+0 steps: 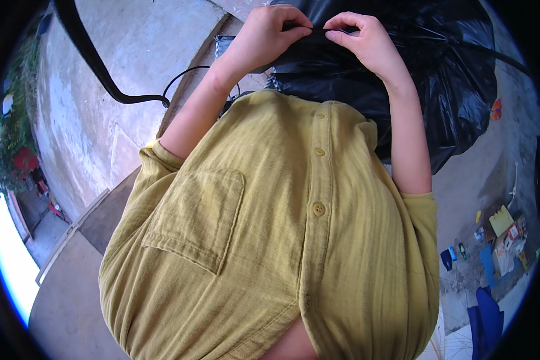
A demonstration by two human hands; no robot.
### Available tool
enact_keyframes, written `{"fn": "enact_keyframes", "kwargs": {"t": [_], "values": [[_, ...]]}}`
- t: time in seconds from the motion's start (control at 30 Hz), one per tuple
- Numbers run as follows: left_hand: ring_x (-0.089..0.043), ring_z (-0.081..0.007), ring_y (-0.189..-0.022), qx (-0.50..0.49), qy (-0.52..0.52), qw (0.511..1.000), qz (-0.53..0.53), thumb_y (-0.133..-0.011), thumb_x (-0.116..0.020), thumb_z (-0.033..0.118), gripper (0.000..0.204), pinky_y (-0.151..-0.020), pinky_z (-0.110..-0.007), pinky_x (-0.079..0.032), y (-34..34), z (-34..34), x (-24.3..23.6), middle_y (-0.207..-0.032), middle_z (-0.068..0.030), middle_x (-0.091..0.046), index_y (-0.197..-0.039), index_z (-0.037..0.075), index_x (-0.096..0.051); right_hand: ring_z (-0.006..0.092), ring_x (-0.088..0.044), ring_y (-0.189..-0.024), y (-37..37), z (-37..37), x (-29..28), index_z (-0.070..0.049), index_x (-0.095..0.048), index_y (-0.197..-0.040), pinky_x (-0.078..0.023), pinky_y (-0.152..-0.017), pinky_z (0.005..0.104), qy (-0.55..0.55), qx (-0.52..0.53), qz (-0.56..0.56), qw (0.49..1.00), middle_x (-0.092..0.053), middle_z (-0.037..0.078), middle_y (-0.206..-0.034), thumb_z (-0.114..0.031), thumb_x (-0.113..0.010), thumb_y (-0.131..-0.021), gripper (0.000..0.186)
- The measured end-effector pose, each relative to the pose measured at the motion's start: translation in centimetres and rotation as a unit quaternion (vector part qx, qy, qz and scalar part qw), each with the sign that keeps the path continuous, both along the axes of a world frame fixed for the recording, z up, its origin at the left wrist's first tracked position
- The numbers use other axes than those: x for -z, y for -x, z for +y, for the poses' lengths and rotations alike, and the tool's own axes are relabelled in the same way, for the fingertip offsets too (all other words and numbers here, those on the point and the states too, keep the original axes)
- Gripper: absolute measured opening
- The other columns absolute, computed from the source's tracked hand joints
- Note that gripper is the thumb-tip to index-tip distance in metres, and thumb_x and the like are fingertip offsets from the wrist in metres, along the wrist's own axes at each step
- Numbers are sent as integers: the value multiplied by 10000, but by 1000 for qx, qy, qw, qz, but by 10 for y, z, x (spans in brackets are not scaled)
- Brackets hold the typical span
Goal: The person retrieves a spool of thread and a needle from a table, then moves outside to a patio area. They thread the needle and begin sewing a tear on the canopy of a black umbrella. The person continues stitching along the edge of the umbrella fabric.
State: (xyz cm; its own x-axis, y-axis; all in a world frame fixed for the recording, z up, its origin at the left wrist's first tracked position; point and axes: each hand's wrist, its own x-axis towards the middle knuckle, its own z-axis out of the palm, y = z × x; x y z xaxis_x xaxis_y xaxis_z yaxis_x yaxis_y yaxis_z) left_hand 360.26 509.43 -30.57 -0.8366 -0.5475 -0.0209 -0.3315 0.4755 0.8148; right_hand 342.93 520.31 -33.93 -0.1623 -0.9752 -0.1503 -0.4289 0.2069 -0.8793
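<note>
A large, shiny black plastic sheet [444, 90] spreads in creased folds in front of me and to the right; I cannot tell whether it is a bag. At the top of the view my left hand [269, 37] pinches a dark edge of it between thumb and fingers. Close by on the right, my right hand [366, 43] pinches the same edge. Only a short stretch of the edge runs between the two sets of fingertips, which are a little apart.
A black strap [96, 60] hangs at the upper left over pale concrete [150, 45]. To the right, small items lie on the floor around a yellowish sheet [501, 222]. A dark blue cloth [486, 318] is at the lower right. Plants [15, 114] line the left edge.
</note>
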Motion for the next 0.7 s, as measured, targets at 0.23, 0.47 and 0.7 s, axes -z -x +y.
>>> {"fn": "enact_keyframes", "kwargs": {"t": [0.23,0.47,0.7], "values": [[-595,-112,-642,-13,-74,997,-7,-779,-653,53,113,-608,-264,-482,-3,-4,-3,-721,-115,-658,-853,-32,-670,164,-642,-812,-11,11,-6,-31,-655,-934,-507,-783,277,47,45,38,997,-667,72,-854,-160,-635,-852,154],[-586,-77,-676,-9,-163,986,-14,-791,-635,15,81,-618,-235,-484,-2,-4,8,-735,-54,-663,-848,-28,-672,159,-647,-772,-15,20,-1,-20,-646,-906,-516,-753,265,67,76,3,995,-663,77,-832,-106,-640,-839,110],[-554,-47,-674,0,-249,968,37,-783,-623,-26,39,-621,-203,-463,-4,-4,26,-727,2,-616,-813,-1,-618,104,-639,-823,-16,27,-4,-75,-654,-978,-486,-785,226,23,90,-16,996,-665,16,-893,-133,-649,-843,147]]}}
